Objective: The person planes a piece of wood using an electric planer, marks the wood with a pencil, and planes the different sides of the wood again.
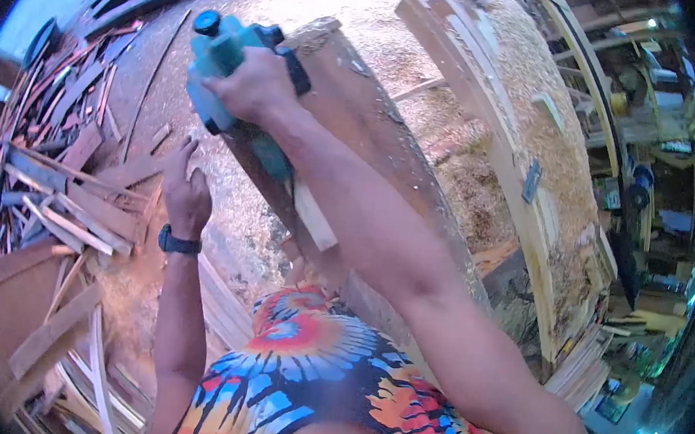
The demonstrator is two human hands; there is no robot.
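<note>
Teal power planer (pixel 227 56) is lying near the workbench's (pixel 358 105) far-left corner; right hand (pixel 258 87), clamped on its handle, should be pressing evenly, left hand (pixel 188 199) hanging clear, fingers parted.

Right hand (pixel 253 87) gripping teal power tool (pixel 223 53) at board (pixel 354 105) edge; left hand (pixel 188 195) apart, dark watch (pixel 179 241) on wrist.
</note>
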